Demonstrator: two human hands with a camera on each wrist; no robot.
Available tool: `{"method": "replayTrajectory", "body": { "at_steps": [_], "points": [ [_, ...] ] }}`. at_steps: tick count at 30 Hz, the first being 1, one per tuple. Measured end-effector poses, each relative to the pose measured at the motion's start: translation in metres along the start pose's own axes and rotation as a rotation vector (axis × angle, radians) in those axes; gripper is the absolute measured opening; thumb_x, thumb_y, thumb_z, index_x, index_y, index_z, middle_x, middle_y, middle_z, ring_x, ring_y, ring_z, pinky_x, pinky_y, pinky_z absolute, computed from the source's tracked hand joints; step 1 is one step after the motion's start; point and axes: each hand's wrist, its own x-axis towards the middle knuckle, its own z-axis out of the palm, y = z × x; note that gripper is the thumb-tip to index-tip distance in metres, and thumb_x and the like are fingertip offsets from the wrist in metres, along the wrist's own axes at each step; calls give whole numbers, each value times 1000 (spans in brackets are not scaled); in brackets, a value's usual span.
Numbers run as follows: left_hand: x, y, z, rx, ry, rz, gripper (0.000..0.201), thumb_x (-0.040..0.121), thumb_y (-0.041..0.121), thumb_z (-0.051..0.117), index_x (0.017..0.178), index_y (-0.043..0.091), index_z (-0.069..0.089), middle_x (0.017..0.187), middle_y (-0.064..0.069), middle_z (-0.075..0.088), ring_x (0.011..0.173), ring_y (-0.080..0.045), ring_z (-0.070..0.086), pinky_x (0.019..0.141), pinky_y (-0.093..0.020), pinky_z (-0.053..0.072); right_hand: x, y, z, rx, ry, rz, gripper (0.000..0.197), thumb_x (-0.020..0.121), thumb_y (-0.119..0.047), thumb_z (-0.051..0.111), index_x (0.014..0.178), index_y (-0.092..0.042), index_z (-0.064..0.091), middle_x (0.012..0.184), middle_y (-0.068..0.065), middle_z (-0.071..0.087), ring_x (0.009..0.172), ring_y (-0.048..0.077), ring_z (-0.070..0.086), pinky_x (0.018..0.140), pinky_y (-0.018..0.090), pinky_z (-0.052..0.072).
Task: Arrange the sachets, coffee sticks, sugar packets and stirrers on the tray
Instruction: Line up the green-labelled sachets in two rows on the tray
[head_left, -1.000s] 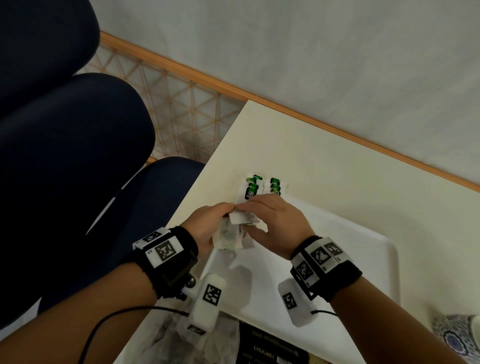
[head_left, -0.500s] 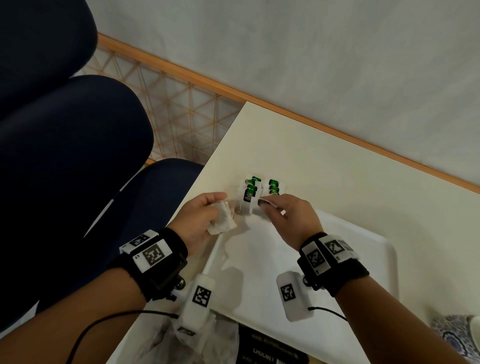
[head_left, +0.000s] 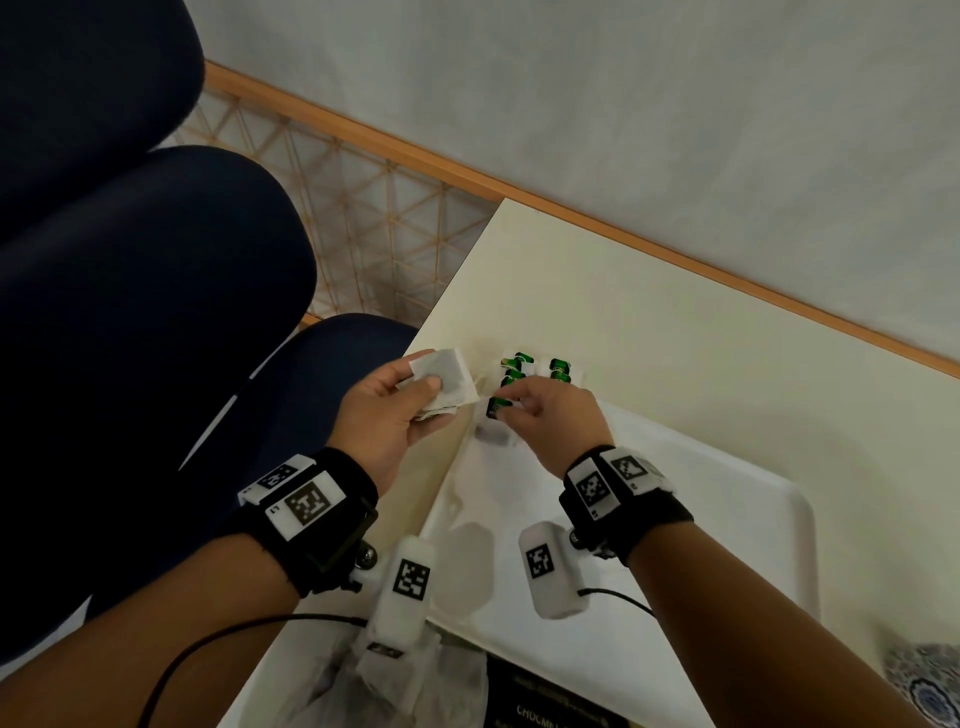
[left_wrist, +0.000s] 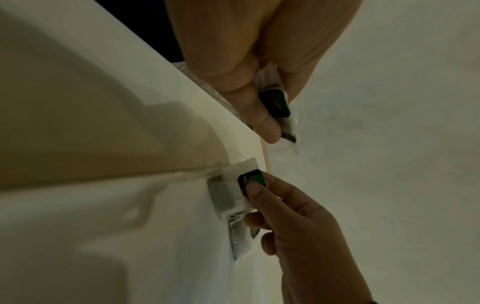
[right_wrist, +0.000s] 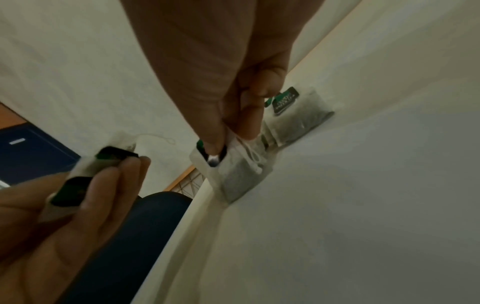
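From the head view, the left hand (head_left: 387, 410) grips a few sachets (head_left: 441, 376) over the desk (head_left: 649, 332) edge, while the right hand (head_left: 553, 418) pinches one sachet (head_left: 498, 405) at the tray (head_left: 727, 519) corner. Left wrist view: the right fingers (left_wrist: 255, 189) press its green tag; its lower part is blurred. Right wrist view: thumb and finger pinch it on the tray rim; the left hand's stack is smeared.

- A pale grey wall (head_left: 623, 104) fills the top of the head view.
- An orange wooden skirting (head_left: 467, 179) runs along its foot.
- Triangle-patterned floor (head_left: 374, 218) below.
- Cream table (head_left: 649, 322) near the wall.
- Dark blue chair (head_left: 130, 260) at left.
- Dim light.
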Motion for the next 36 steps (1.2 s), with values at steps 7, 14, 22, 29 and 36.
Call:
{"method": "replayTrajectory", "body": {
  "at_steps": [7, 14, 22, 29, 36],
  "points": [
    [0, -6, 3, 38, 22, -60, 20, 91, 4, 59, 107, 15, 63, 106, -11, 68, 90, -25, 67, 70, -29, 60, 4, 3, -4, -107, 49, -12, 24, 86, -34, 63, 111, -33, 62, 79, -12, 55, 77, 10, 54, 69, 28, 47],
    [-6, -10, 16, 68, -27, -134, 22, 92, 10, 60, 112, 17, 58, 104, -10, 67, 78, -23, 65, 65, -31, 54, -21, 12, -3, -124, 91, -505, 48, 77, -26, 70, 122, -27, 57, 123, -3, 52, 116, 17, 50, 92, 28, 45],
    [-15, -13, 27, 173, -156, -213, 15, 96, 21, 53, 107, 15, 62, 89, -9, 69, 77, -21, 65, 61, -26, 51, -30, 21, -13, -19, 240, -433, 18, 88, -30, 60, 96, -21, 74, 91, -7, 68, 87, 10, 57, 72, 24, 48],
    [-10, -12, 19, 211, -135, -190, 47, 87, -15, 36, 109, 19, 60, 117, -17, 59, 88, -21, 58, 69, -31, 55, -40, 35, -28, 59, 138, -129, 14, 86, -22, 67, 94, -31, 74, 81, -19, 66, 74, -5, 57, 63, 7, 39],
    [-9, -14, 18, 193, -142, -178, 41, 90, -13, 40, 104, 19, 62, 123, -19, 59, 96, -22, 59, 71, -29, 54, -35, 42, -26, 2, 34, 33, 13, 87, -27, 66, 98, -31, 71, 71, -18, 63, 69, -1, 58, 65, 11, 42]
  ]
}}
